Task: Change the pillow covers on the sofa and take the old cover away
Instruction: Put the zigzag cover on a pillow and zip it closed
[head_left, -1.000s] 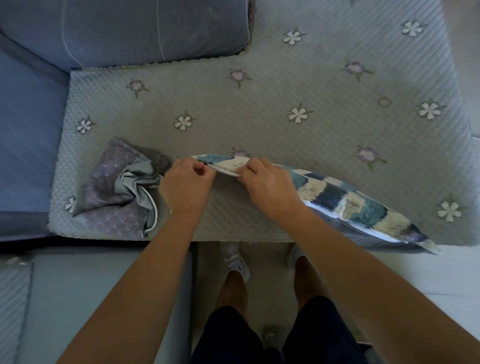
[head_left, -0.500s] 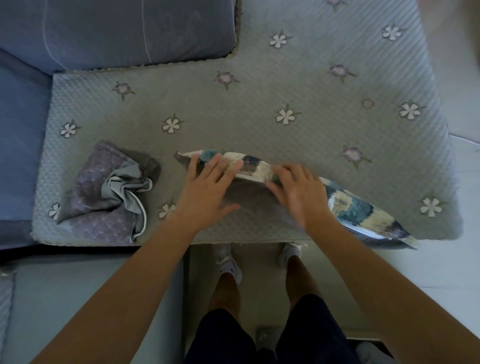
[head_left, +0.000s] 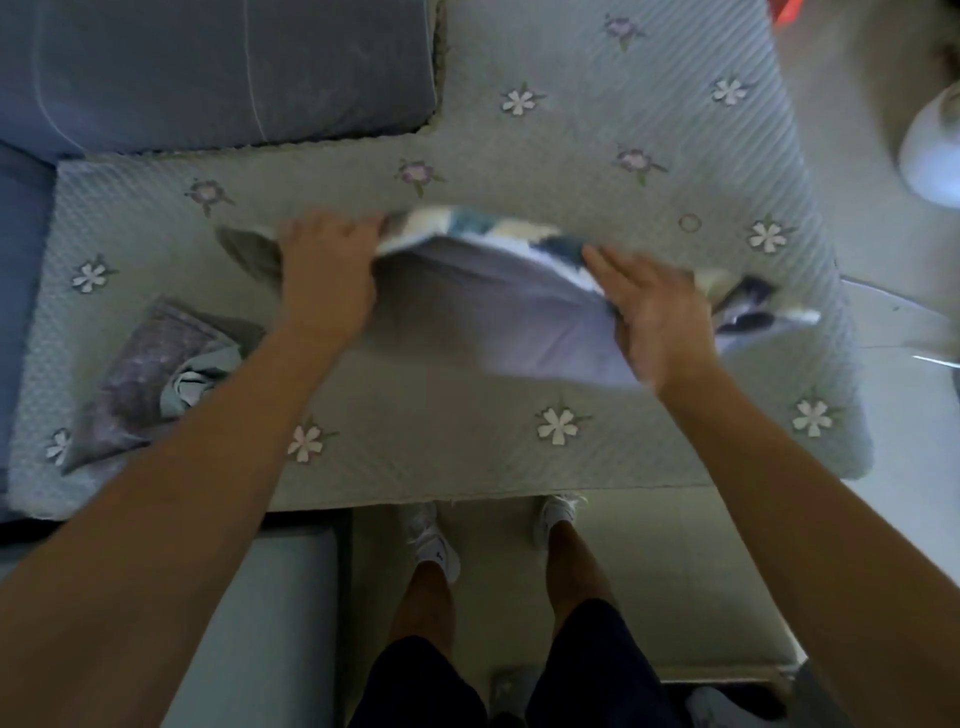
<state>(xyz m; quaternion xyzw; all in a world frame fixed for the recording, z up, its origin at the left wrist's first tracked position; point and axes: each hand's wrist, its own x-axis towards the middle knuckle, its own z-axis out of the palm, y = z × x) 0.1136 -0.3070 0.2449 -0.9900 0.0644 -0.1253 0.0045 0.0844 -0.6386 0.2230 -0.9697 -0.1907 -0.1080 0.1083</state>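
A pillow (head_left: 498, 306) in a blue, white and cream striped cover is lifted above the sofa seat (head_left: 467, 431), its pale lilac underside facing me; it is blurred by motion. My left hand (head_left: 324, 270) grips its left end, fingers curled over the top edge. My right hand (head_left: 652, 306) lies against the right part with fingers spread and nearly straight. The old cover (head_left: 150, 374), a crumpled purple-grey cloth with a pale green lining, sits on the seat at the left, apart from both hands.
The seat wears a grey-green quilted throw with stitched flowers. A blue back cushion (head_left: 208, 67) stands at the far left. Pale floor (head_left: 883, 182) lies to the right, with a white rounded object (head_left: 932, 150) on it. My legs and white shoes (head_left: 434, 545) stand before the sofa.
The pillow has been raised and tipped up off the seat, showing its lilac underside. My left hand went from lying flat on it to gripping its left end; my right hand slid right.
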